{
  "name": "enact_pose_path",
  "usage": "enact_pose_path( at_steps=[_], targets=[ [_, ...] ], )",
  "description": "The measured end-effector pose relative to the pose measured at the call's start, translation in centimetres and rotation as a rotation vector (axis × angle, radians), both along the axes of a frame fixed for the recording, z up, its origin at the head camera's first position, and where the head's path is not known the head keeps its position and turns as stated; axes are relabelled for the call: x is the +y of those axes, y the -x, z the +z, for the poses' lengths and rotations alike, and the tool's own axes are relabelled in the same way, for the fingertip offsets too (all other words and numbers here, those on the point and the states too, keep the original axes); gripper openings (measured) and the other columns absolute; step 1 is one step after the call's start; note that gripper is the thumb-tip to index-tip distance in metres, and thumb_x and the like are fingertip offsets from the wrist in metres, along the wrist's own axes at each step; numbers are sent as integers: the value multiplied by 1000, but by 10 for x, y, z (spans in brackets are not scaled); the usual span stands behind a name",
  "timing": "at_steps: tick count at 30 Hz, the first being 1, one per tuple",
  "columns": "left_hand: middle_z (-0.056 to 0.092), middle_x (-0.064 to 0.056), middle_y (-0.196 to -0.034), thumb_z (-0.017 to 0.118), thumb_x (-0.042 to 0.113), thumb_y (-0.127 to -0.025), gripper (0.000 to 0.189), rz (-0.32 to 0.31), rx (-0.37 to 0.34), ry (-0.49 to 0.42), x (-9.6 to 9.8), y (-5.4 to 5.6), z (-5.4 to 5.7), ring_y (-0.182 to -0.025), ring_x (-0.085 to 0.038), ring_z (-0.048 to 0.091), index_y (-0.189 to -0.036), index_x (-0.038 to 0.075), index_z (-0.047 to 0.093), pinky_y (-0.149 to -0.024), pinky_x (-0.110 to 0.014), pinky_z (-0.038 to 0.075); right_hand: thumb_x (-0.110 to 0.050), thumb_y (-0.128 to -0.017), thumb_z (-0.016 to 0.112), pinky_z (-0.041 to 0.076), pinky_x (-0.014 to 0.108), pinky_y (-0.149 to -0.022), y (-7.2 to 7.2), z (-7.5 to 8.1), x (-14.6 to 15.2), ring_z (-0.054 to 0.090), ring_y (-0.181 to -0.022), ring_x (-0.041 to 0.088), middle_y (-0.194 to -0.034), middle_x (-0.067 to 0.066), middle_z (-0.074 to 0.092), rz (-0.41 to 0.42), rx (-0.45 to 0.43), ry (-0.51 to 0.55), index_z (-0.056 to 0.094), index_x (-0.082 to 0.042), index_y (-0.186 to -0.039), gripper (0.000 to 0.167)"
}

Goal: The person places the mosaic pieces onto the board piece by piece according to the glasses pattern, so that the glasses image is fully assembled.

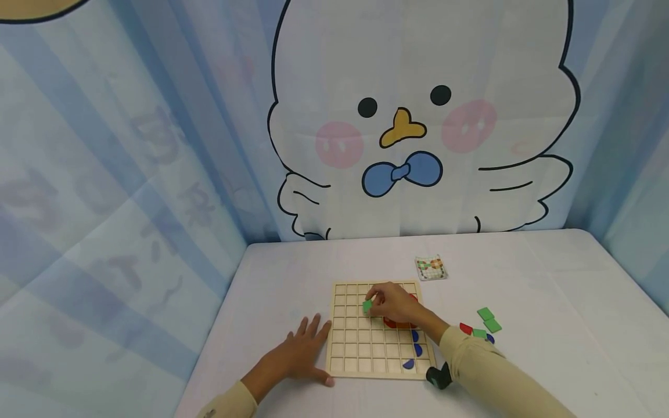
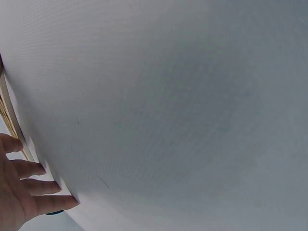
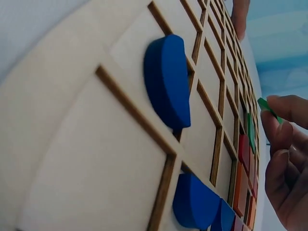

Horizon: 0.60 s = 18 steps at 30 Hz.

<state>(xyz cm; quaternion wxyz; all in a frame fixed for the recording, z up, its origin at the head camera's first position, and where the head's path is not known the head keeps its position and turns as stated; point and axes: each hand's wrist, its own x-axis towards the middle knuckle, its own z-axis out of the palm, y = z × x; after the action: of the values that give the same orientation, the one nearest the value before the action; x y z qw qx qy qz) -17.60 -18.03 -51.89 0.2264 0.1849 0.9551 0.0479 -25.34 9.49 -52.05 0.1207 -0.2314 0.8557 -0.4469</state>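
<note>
My right hand (image 1: 392, 303) is over the upper middle of a wooden grid board (image 1: 345, 361), pinching a green tile (image 1: 367, 306) between thumb and fingertips. In the right wrist view the pinched green piece (image 3: 270, 110) tilts above the cells. Blue half-round pieces (image 1: 409, 364) lie in cells along the board's right side. Red and orange pieces (image 1: 401, 324) are partly hidden under the right hand, beside another green piece (image 3: 250, 132) on the board. My left hand (image 1: 300, 351) rests with spread fingers at the board's left edge, thumb near its lower left corner.
Loose green tiles (image 1: 488, 319), a red piece (image 1: 466, 328) and a blue piece (image 1: 490, 338) lie right of the board, close to the right sleeve. A small patterned card (image 1: 431, 268) lies behind it. A black device (image 1: 439, 376) is at the right wrist. Curtains (image 1: 157, 174) surround the white table.
</note>
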Motion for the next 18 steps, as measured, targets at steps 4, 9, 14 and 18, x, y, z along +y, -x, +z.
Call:
enact_pose_path(
  at_steps=[4,9,14,18],
  targets=[
    [14,-18,-168,74,77,-66,123,-1,2,2,0,0,0,-152,-48,17,-161,17,24,-110,-70,34,-13,-86,78,51,26,-63,-1,-2,-5,61,-68,9,-79,-2,69,-30,19,-31,69,-3,-108,25],
    [15,-19,-167,76,75,-65,123,8,0,-5,1,-1,4,-151,-48,18,-161,17,25,-110,-69,33,-14,-85,79,49,29,-66,-3,-4,-14,59,-71,9,-79,-6,68,-79,47,-91,72,-9,-104,21],
    [16,-19,-167,76,74,-66,122,10,4,-13,1,-3,8,-151,-48,18,-160,16,25,-111,-70,33,-16,-83,80,46,29,-68,-6,-4,-21,56,-73,8,-76,-9,65,-120,79,-165,74,-12,-100,18],
    [17,-20,-167,76,74,-66,122,8,5,-11,2,-4,11,-151,-49,19,-160,16,25,-110,-70,33,-17,-83,82,45,27,-65,-5,-5,-24,55,-71,7,-74,-10,64,-127,106,-206,74,-14,-99,18]
  ],
)
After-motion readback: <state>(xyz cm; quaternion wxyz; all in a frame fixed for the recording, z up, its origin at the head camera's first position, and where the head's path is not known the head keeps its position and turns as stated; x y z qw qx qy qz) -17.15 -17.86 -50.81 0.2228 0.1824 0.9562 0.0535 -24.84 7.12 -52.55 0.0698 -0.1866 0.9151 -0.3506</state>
